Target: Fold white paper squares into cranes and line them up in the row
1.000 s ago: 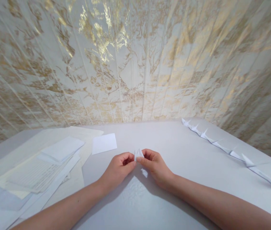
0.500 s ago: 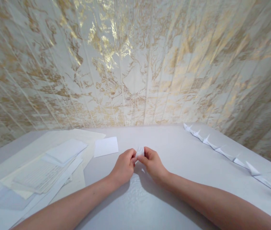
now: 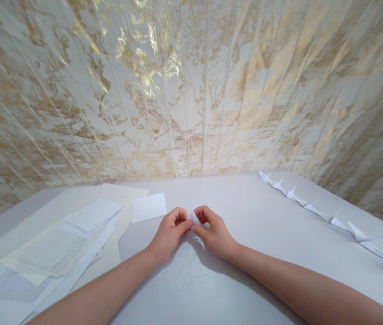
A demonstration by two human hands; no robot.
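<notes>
Nearby, blank sheet (image 3: pixel 149 207) beyond left hand (image 3: pixel 167 234); folded figures (image 3: pixel 358 234) rightward.

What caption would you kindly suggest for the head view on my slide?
Left hand and right hand pinch a folded paper over the table, a row of paper figures to the right.

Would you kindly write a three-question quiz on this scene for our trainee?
1. True or false: the row of folded papers stands on the right side of the table.
2. Where is the small folded paper: A, in that row; B, between the left hand and right hand; C, under the table?
3. Fill in: the hand nearer the single white sheet is the ___ one.

Key: 1, true; 2, B; 3, left.
</notes>
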